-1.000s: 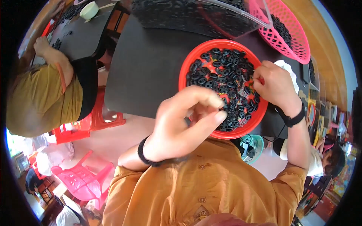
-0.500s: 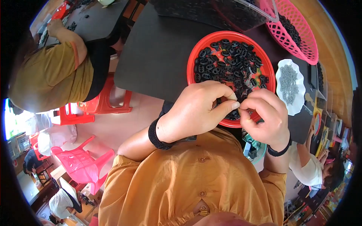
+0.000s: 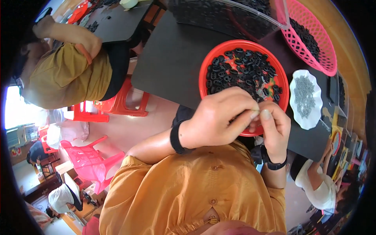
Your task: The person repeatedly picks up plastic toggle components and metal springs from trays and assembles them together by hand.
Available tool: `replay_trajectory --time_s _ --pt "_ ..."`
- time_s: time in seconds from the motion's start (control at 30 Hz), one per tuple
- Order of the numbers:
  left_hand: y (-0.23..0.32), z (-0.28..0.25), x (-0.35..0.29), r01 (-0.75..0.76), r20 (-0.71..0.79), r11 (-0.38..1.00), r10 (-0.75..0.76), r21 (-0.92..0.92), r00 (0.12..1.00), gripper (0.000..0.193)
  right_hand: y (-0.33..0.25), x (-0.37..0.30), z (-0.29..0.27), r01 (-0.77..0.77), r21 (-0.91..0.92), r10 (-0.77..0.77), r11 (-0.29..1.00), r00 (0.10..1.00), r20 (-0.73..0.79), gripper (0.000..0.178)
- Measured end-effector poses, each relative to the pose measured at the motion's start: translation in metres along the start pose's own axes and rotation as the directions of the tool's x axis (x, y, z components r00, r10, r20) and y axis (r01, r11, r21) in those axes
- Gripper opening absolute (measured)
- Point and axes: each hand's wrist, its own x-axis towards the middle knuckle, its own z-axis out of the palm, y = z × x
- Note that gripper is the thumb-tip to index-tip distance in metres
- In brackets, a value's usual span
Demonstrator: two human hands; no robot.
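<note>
Over the near part of a round red basin (image 3: 203,74), my two hands meet at the fingertips. My left hand (image 3: 219,117) is closed in a pinch of thumb and forefinger. Against it, my right hand (image 3: 275,125) is closed too, its thumb lying upward and the other fingers curled underneath. Whatever sits between the fingertips is too small and covered to make out. The basin holds many small black plastic pieces with two holes, like cord locks (image 3: 219,74). Right of it, a white wavy-edged dish (image 3: 318,103) contains small grey metal pieces resembling springs (image 3: 304,96).
Beyond the basin stands a clear plastic bin (image 3: 219,17) of black parts on the dark table (image 3: 168,58). A pink lattice basket (image 3: 330,62) of black pieces is at far right. Co-workers sit at left (image 3: 70,74) and right (image 3: 317,180). A pink chair (image 3: 88,158) stands behind left.
My right hand has rotated, bringing its thumb to the top and curling the fingers under. Both hands remain together at the fingertips. The whole view has shifted slightly.
</note>
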Motion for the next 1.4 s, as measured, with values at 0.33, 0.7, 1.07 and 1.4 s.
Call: replay_trajectory --time_s 0.33,0.7,1.07,1.4 --pt "-0.002 0.0 0.002 0.031 0.028 0.999 -0.031 0.021 0.999 0.012 0.009 0.006 0.003 -0.163 0.407 0.162 0.899 0.986 0.038 0.021" --pt "-0.011 -0.016 0.004 0.136 0.193 0.991 -0.136 0.016 0.972 0.008 0.012 0.019 0.001 0.089 -0.145 -0.079 0.985 0.994 0.077 0.009" --pt "-0.014 -0.015 0.011 0.51 0.393 0.83 -0.401 -0.227 0.828 0.006 0.014 0.018 -0.01 0.404 -0.441 -0.381 0.802 0.913 0.144 0.009" --pt "-0.008 0.009 0.015 0.119 0.236 0.993 -0.119 0.015 0.964 0.01 0.009 -0.004 -0.005 0.027 0.06 -0.016 0.998 0.985 -0.173 0.007"
